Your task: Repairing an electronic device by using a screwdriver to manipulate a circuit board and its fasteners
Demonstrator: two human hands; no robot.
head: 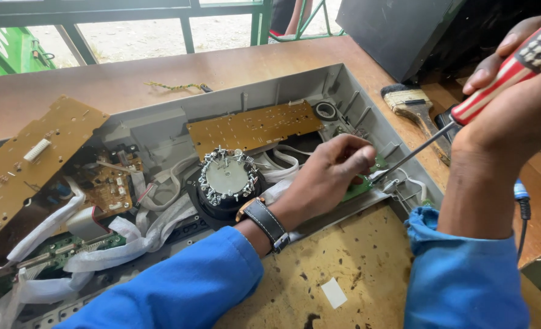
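With the grey casing [355, 97] already open near the surface's right edge, the right hand [514, 116] grips the screwdriver [465, 116], fingers closed, its tip at the small green board [363, 186] which the left hand [328, 176] pins, apparently not yet freed.

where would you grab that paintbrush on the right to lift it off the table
Grip the paintbrush by its wooden handle, coming from above. It lies flat on the table, bristles toward the far edge, handle toward the right hand. Its lower end passes behind the screwdriver.

Bright blue long sleeves [179, 286], dark strapped wristwatch [264, 219] on the left wrist.
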